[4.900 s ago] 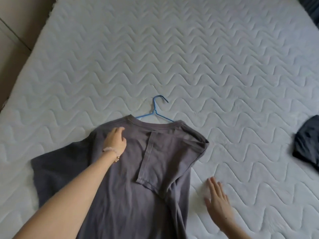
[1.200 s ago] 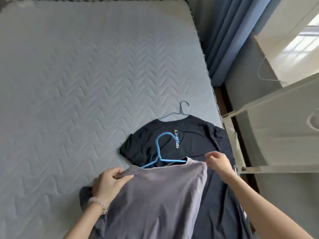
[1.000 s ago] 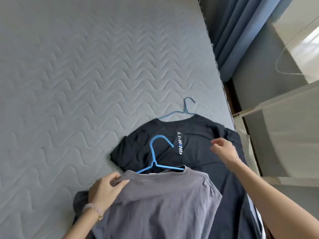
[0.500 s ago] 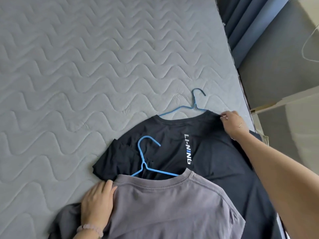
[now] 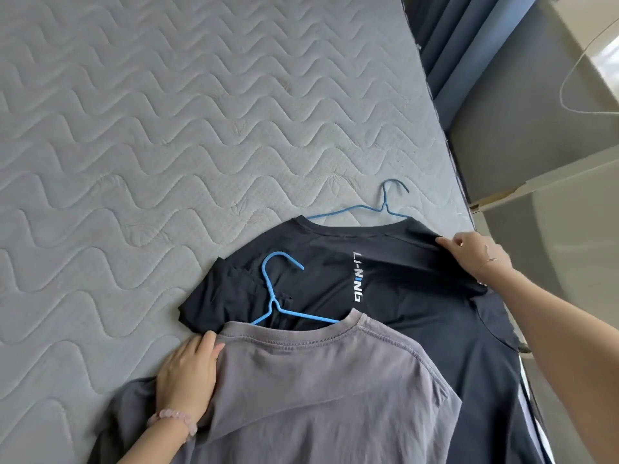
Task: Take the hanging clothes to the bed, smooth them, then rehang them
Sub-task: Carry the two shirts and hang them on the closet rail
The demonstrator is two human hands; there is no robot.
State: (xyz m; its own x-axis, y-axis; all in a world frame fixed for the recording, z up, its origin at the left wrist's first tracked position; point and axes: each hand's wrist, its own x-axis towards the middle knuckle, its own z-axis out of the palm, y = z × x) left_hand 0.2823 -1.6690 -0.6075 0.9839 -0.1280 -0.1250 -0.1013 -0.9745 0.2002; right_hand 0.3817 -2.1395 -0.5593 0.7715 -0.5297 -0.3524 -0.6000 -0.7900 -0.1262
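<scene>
On the quilted bed (image 5: 167, 145), the left hand (image 5: 187, 376) lies flat with fingers together on the shoulder of the grey T-shirt (image 5: 318, 396), pressing it and holding nothing. The right hand (image 5: 475, 256) pinches the shoulder edge of the black T-shirt (image 5: 418, 296) between thumb and fingers. The grey shirt overlaps the black one; each has its blue hanger (image 5: 278, 296) in the neck.

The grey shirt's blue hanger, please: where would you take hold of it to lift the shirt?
Probably grip the blue hanger at its bare neck below the hook, coming from above: only that part lies clear of the grey shirt collar.
</scene>
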